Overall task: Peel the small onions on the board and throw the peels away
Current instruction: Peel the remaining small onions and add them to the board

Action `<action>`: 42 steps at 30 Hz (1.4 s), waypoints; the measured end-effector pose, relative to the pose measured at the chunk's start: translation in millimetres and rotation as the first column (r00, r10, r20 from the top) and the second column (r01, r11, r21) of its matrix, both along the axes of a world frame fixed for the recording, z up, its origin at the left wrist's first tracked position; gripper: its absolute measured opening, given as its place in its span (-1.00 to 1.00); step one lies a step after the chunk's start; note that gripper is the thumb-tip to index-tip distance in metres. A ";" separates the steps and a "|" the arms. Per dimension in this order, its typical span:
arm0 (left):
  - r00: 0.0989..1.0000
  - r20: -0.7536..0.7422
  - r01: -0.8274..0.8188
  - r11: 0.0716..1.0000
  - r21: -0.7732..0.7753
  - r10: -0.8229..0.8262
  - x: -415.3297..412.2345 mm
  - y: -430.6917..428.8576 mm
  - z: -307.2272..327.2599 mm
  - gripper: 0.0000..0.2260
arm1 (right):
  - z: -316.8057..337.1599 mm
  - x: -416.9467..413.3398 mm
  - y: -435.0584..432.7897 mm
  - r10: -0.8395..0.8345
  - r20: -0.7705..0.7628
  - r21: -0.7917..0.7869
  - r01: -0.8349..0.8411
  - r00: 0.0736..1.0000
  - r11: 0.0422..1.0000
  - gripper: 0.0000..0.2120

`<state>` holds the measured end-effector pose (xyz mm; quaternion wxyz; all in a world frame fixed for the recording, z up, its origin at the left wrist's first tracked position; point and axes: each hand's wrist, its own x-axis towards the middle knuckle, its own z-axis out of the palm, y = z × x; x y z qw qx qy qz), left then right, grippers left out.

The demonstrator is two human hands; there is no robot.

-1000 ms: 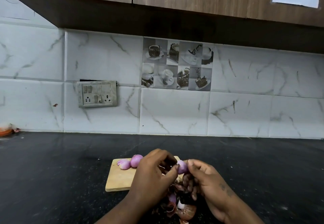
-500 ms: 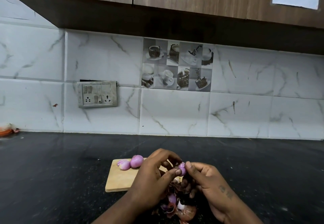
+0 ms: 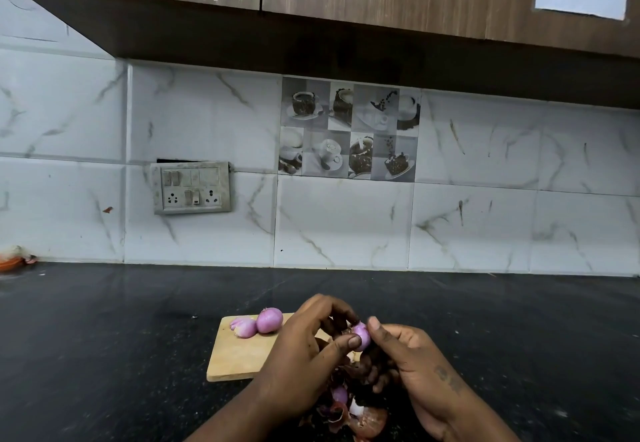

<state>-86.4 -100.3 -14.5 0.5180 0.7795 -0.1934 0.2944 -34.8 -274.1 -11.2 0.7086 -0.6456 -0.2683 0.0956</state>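
Left hand: my left hand (image 3: 304, 348) is curled round the small onion (image 3: 361, 336), thumb tip pressed on its near side, so it is clamped on it.
Right hand: my right hand (image 3: 415, 362) pinches the same onion from the other side, thumb on top, the other fingers tucked below.
Onion in work: held between both hands, above the near right part of the board (image 3: 239, 355). It shows mostly clean purple, with a dark scrap of skin at its top.
Done so far: two onions (image 3: 269, 319) lie touching each other on the board's far corner, beyond my left hand, and look peeled.
Peels: a heap of peels (image 3: 360, 417) sits on the tabletop (image 3: 104, 337) below my hands, nearer me. A purple bit in it may be an onion — I cannot tell.
Left to do: I judge this one nearly finished. Then the heap has to go, and no bin is in view.
In the way: my own hands cover part of the board — whether unpeeled onions remain there I cannot tell.
Around: a switch plate (image 3: 191, 187) on the wall, far beyond my left hand.
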 end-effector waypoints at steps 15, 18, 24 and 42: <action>1.000 0.003 -0.006 1.000 -0.010 0.006 0.7 0.1 -2.0 -0.89 | 0.3 -0.5 0.2 -0.020 -0.006 0.009 0.020 1.000 1.000 -0.62; 1.000 0.013 -0.023 1.000 0.004 0.023 1.3 0.6 -2.7 -0.89 | 0.4 -0.7 0.3 -0.015 -0.007 0.009 0.015 1.000 1.000 -0.62; 0.998 0.030 -0.055 0.998 0.001 0.055 0.1 -0.3 -2.9 -0.84 | 1.2 -1.1 0.1 -0.019 -0.006 0.011 0.019 1.000 1.000 -0.62; 0.995 0.089 -0.049 0.993 0.111 0.039 -0.5 1.3 -3.4 -0.67 | 3.7 -4.8 0.2 -0.066 -0.026 0.026 0.067 0.997 0.997 -0.61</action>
